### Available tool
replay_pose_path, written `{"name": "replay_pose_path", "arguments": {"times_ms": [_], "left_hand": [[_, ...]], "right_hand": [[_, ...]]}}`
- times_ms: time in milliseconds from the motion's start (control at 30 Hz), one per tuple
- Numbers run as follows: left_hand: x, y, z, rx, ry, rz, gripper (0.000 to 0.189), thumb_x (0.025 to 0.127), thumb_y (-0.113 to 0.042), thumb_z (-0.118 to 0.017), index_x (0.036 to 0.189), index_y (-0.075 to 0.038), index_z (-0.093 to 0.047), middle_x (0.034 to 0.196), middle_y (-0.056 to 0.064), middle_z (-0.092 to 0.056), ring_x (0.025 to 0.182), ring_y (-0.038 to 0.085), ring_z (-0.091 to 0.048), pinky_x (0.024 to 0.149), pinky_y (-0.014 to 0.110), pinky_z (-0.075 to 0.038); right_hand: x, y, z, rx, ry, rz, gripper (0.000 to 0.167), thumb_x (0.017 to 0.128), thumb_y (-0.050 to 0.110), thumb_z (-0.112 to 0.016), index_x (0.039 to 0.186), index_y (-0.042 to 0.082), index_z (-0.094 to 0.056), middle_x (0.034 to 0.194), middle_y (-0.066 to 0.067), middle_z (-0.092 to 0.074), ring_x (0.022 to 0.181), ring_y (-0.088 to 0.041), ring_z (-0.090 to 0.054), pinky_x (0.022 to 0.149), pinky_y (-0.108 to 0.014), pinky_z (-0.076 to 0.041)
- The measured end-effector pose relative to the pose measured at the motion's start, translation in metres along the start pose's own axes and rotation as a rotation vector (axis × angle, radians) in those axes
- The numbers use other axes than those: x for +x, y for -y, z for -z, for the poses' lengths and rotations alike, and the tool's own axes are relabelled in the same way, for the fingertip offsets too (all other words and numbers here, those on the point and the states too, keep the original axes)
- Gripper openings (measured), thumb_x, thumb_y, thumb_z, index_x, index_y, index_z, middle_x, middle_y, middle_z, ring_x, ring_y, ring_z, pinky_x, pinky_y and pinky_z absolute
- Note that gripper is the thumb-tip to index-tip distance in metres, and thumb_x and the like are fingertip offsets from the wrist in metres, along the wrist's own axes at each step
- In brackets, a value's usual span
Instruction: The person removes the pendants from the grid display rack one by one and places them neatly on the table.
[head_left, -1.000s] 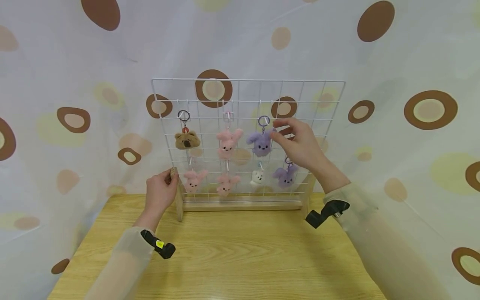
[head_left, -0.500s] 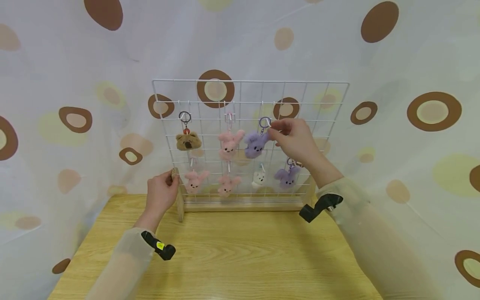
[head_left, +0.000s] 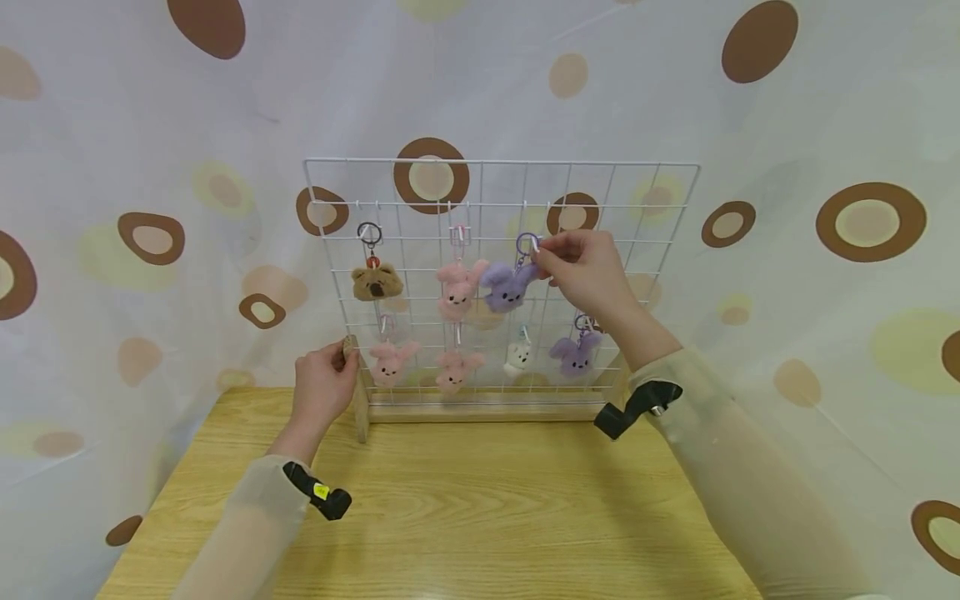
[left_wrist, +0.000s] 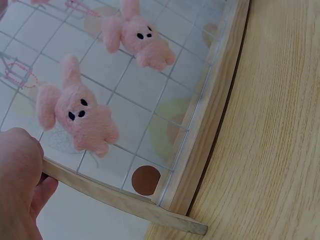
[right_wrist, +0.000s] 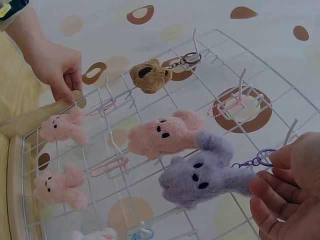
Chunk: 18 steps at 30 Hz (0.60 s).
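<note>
The right hand [head_left: 588, 271] pinches, with thumb and fingers, the purple ring [head_left: 527, 243] of a purple rabbit charm [head_left: 506, 287]. This charm hangs just below and to the left of that grip, one ear reaching to the fingers. Whether the ring sits on the hook beside it, I cannot tell. The left hand [head_left: 324, 379] grasps the top end of a wooden post [head_left: 362, 404], at the left side of the white wire grid [head_left: 495, 162].

Below both grips there lies a table [head_left: 480, 508] of light yellowish wood, its grain well visible; it extends from the stand toward the person. A faint shadow falls on it under the right arm. Behind the hands, and to both sides of them, there is a whitish backdrop [head_left: 795, 125], slightly creased, printed with rounded shapes in brown, beige and pale yellow. Through the grid, between the two grips, the same pattern is seen.
</note>
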<state>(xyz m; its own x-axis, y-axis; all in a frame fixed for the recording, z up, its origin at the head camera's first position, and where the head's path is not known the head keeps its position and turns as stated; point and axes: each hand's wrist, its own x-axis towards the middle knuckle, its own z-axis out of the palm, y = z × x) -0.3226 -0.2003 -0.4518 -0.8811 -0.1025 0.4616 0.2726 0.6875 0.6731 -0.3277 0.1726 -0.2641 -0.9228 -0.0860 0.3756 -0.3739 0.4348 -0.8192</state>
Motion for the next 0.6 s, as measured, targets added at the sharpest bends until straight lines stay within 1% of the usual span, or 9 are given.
{"name": "replay_pose_path", "arguments": {"times_ms": [100,167,367,400,433,600], "left_hand": [[0.0002,0.0007,-0.0006,0.004,-0.008,-0.006,0.026,0.105,-0.014,-0.064,0.113,0.007,-0.077,0.088,0.02,-0.078,0.07,0.027,-0.072,0.063,0.043,-0.057],[0.0001,0.0008,-0.0009,0.002,-0.011,-0.01,0.025,0.105,-0.014,-0.064,0.112,0.007,-0.078,0.088,0.02,-0.078,0.07,0.026,-0.072,0.062,0.042,-0.057],[-0.0001,0.0005,-0.0007,-0.003,-0.013,-0.016,0.024,0.105,-0.013,-0.065,0.108,0.007,-0.078,0.085,0.019,-0.077,0.064,0.023,-0.068,0.06,0.04,-0.055],[0.0001,0.0005,-0.0006,-0.003,-0.015,-0.018,0.024,0.105,-0.013,-0.065,0.107,0.007,-0.078,0.084,0.019,-0.077,0.062,0.023,-0.068,0.059,0.04,-0.055],[0.0003,0.0002,-0.0003,-0.004,-0.015,-0.02,0.023,0.105,-0.012,-0.065,0.107,0.007,-0.078,0.083,0.019,-0.077,0.062,0.024,-0.067,0.059,0.04,-0.054],[0.0011,0.0,0.0003,0.0,-0.018,-0.028,0.023,0.104,-0.011,-0.065,0.106,0.008,-0.078,0.086,0.021,-0.077,0.067,0.027,-0.071,0.062,0.044,-0.057]], "right_hand": [[0.0012,-0.0001,0.0002,0.012,-0.006,-0.008,0.02,0.104,0.013,-0.07,0.114,-0.004,-0.075,0.103,-0.017,-0.076,0.08,-0.017,-0.072,0.069,-0.025,-0.057],[0.0011,0.0,0.0007,0.021,-0.006,-0.01,0.019,0.104,0.012,-0.069,0.113,-0.005,-0.075,0.103,-0.018,-0.076,0.08,-0.018,-0.072,0.068,-0.024,-0.056],[-0.0003,0.0004,0.0048,0.018,0.001,0.001,0.019,0.105,0.009,-0.067,0.113,-0.007,-0.074,0.103,-0.019,-0.076,0.079,-0.018,-0.071,0.072,-0.028,-0.058],[-0.0004,0.0002,0.0057,0.014,0.003,0.004,0.019,0.105,0.009,-0.067,0.112,-0.007,-0.074,0.102,-0.019,-0.076,0.078,-0.016,-0.07,0.073,-0.029,-0.059],[-0.0007,0.0002,0.0066,0.013,0.005,0.006,0.019,0.105,0.009,-0.067,0.112,-0.007,-0.074,0.102,-0.018,-0.076,0.078,-0.016,-0.07,0.073,-0.029,-0.058],[-0.0033,0.0016,0.0095,0.025,0.012,0.018,0.019,0.105,0.01,-0.067,0.111,-0.006,-0.074,0.101,-0.019,-0.076,0.077,-0.016,-0.07,0.071,-0.024,-0.057]]}}
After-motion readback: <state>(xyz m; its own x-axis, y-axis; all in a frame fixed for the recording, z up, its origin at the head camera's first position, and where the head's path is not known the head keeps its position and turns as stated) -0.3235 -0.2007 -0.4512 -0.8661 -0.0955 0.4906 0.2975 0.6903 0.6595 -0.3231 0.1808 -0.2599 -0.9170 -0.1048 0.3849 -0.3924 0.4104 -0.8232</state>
